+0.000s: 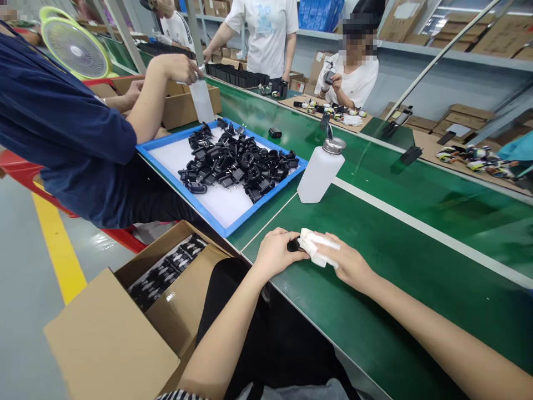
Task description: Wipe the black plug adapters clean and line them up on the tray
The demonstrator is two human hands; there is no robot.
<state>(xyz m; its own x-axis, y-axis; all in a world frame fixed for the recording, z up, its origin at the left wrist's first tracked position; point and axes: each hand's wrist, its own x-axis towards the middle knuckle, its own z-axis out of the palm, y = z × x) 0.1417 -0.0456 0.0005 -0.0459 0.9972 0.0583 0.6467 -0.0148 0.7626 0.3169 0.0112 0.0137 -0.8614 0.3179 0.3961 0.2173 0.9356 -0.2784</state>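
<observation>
Near the front edge of the green worktable, my left hand is closed around a small black plug adapter, mostly hidden by the fingers. My right hand is closed on a white cloth and presses it against the adapter. Just behind my hands stands a white pump bottle with a metal top. To the left of it, a blue-rimmed tray holds a heap of black plug adapters.
An open cardboard box with packed black items sits at my left. A co-worker in a dark blue shirt reaches toward another bottle. One black adapter lies behind the tray. Other people work across the table.
</observation>
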